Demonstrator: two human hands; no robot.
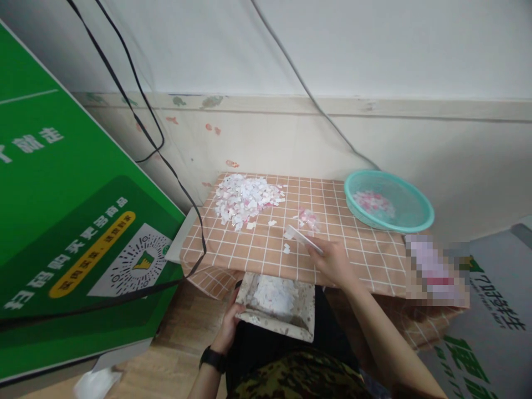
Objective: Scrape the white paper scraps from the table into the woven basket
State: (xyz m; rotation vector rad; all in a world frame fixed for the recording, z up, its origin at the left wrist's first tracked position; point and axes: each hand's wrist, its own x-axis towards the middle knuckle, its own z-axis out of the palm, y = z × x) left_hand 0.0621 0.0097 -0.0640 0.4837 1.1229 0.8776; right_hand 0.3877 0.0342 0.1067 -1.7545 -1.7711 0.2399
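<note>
My left hand [231, 320] grips the left side of a square speckled tray [277, 326] just below the table's front edge. White paper scraps [272, 296] lie inside the tray. My right hand [332, 260] holds a flat white strip [306, 240] over the table, its far end close to a few loose scraps [286, 249]. Just beyond the strip is a small pink-and-white heap of scraps [308, 219]. A larger heap of mostly white scraps [245, 199] covers the table's back left.
A turquoise mesh basket [388, 228] with pink and white scraps stands at the back right of the checked tablecloth [257, 255]. Black cables [166, 160] hang at the left before a green panel [62, 183]. A wall [316, 141] backs the table. A blurred-out item [434, 271] lies at the right.
</note>
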